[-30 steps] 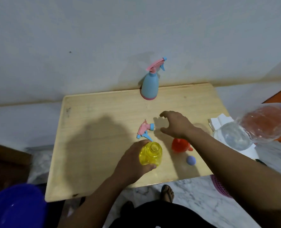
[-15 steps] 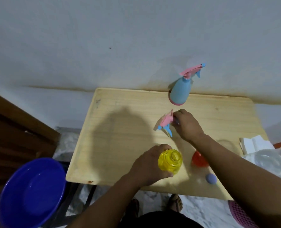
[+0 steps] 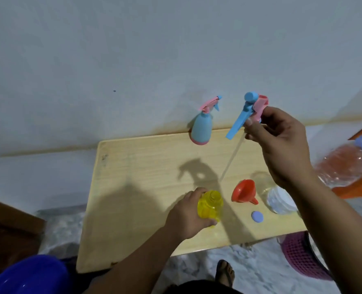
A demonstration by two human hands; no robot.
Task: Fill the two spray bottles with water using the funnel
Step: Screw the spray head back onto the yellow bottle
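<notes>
My left hand [image 3: 186, 217] is curled around the yellow spray bottle [image 3: 210, 206], which stands upright near the front edge of the wooden table [image 3: 133, 187], about the middle of that edge. Its neck is open, with no head on it. My fingers cover the left side of the bottle, so I cannot see how much of it touches the table.

My right hand [image 3: 282, 141] is lifted above the back right part of the table and pinches the pink and blue spray head [image 3: 254, 111] between thumb and fingertips. The blue trigger points down and to the left. A thin clear tube [image 3: 232, 158] hangs from the head towards the table; it is pale and hard to follow to its end.

The blue spray bottle [image 3: 202, 128] stands upright at the back edge, against the wall, with its own head on. The red funnel [image 3: 244, 190] lies on its side near the front right part of the table, just right of the yellow bottle. A small blue cap [image 3: 257, 217] lies in front of the funnel. Beside them lies a clear water bottle [image 3: 282, 200], partly hidden behind my right forearm and blurred; it reaches past the right edge of the table and its far end is cut off by the picture border.

At the lower left a blue basin [image 3: 27, 276] is cut off, and a pink basket [image 3: 301, 257] stands on the floor at the right.
</notes>
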